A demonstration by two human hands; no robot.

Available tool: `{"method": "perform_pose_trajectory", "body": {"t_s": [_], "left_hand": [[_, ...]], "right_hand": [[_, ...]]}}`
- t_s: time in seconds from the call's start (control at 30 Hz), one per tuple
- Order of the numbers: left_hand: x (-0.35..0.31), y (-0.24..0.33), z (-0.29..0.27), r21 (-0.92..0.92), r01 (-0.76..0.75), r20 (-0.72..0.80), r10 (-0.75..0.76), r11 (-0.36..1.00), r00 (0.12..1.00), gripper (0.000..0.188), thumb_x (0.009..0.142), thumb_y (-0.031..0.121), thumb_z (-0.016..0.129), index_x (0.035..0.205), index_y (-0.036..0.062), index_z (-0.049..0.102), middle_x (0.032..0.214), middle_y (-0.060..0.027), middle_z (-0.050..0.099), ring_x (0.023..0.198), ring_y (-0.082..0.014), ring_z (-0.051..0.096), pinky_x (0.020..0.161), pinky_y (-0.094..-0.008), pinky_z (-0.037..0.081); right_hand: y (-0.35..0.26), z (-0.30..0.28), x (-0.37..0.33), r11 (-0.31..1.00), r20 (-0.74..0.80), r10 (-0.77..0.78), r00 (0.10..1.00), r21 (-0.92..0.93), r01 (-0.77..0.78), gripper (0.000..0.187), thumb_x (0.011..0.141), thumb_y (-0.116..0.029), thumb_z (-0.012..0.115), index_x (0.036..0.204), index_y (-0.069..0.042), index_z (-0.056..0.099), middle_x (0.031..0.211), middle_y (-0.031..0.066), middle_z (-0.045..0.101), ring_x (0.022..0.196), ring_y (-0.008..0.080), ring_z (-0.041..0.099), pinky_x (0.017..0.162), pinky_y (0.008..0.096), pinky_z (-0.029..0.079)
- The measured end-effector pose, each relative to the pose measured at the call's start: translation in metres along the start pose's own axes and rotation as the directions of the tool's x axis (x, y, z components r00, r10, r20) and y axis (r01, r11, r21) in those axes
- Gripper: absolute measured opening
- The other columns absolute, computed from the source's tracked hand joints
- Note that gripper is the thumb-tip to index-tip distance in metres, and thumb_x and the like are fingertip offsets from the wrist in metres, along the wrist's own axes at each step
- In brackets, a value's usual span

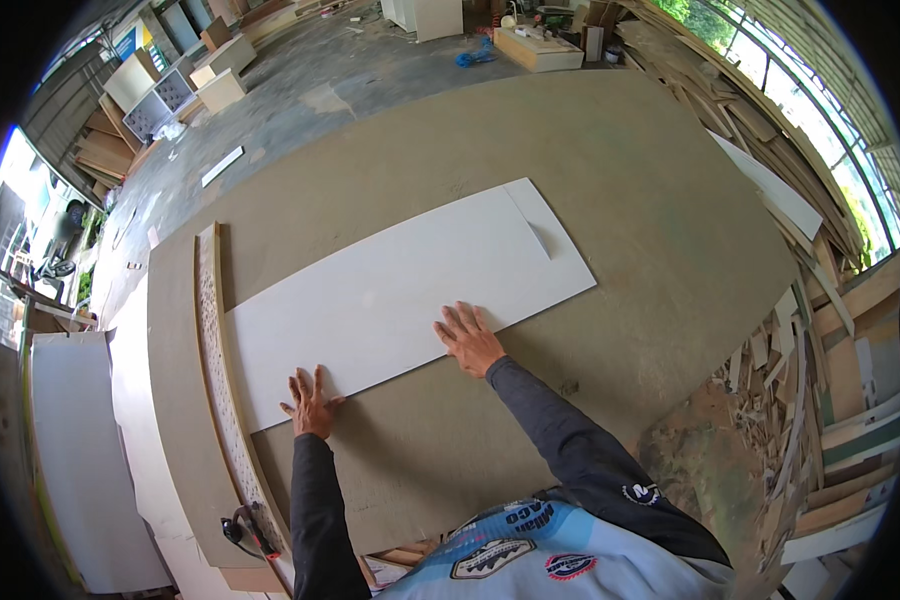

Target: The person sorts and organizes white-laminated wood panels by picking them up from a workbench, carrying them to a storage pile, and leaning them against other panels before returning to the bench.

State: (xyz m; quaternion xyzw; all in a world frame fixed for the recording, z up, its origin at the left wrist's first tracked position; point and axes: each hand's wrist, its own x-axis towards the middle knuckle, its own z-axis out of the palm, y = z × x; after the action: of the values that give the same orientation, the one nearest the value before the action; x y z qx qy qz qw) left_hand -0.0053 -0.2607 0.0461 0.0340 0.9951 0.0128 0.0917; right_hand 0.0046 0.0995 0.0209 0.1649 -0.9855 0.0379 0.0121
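Note:
A long white panel (370, 280) lies flat on a large brown board (670, 250) that serves as the work surface. My left hand (312, 408) rests on the panel's near edge towards its left end, fingers spread. Farther right along that same edge, my right hand (467, 338) lies flat with its fingers stretched out. Neither hand grips anything. Near the panel's right end a narrow white piece or flap (532, 222) lies on it. The left end meets a long narrow wooden strip (213, 330) with a speckled face.
A black and red tool (248, 530) sits at the strip's near end. Wood offcuts (770, 370) pile up along the right. At the left stands a pale panel (90, 450). Boxes and cabinet parts (220, 75) stand on the concrete floor beyond, with a blue bundle (475, 55).

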Motion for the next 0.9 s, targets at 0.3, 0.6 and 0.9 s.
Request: {"method": "perform_pose_trajectory", "body": {"t_s": [0.3, 0.6, 0.9], "left_hand": [[0.022, 0.002, -0.009, -0.011, 0.006, 0.004, -0.006, 1.0, 1.0, 0.079, 0.076, 0.053, 0.058, 0.141, 0.0313, 0.019, 0.149, -0.0115, 0.009, 0.137, -0.0329, 0.009, 0.096, -0.0704, 0.012], [0.041, -0.002, -0.01, -0.023, 0.001, -0.001, -0.001, 1.0, 1.0, 0.079, 0.075, 0.053, 0.058, 0.141, 0.0308, 0.019, 0.149, -0.0115, 0.009, 0.137, -0.0325, 0.009, 0.096, -0.0704, 0.013], [0.062, -0.004, -0.013, -0.004, 0.002, 0.001, -0.002, 1.0, 1.0, 0.079, 0.076, 0.057, 0.054, 0.142, 0.0309, 0.019, 0.149, -0.0114, 0.008, 0.137, -0.0324, 0.008, 0.096, -0.0705, 0.013]], "right_hand": [[0.011, 0.003, 0.022, 1.0, -0.034, -0.025, 0.999, 0.001, 0.025, 0.055, 0.089, -0.034, 0.046, 0.138, -0.013, 0.03, 0.145, 0.0136, 0.021, 0.134, 0.0355, 0.015, 0.107, 0.0534, 0.016], [0.018, 0.004, 0.041, 0.999, -0.023, -0.03, 0.999, -0.01, 0.03, 0.056, 0.089, -0.035, 0.046, 0.138, -0.014, 0.03, 0.145, 0.0131, 0.022, 0.134, 0.0357, 0.015, 0.107, 0.053, 0.015], [0.024, 0.006, 0.061, 1.0, -0.02, -0.028, 0.999, -0.009, 0.028, 0.056, 0.089, -0.035, 0.045, 0.139, -0.014, 0.029, 0.146, 0.0125, 0.021, 0.135, 0.0354, 0.013, 0.108, 0.052, 0.014]]}}
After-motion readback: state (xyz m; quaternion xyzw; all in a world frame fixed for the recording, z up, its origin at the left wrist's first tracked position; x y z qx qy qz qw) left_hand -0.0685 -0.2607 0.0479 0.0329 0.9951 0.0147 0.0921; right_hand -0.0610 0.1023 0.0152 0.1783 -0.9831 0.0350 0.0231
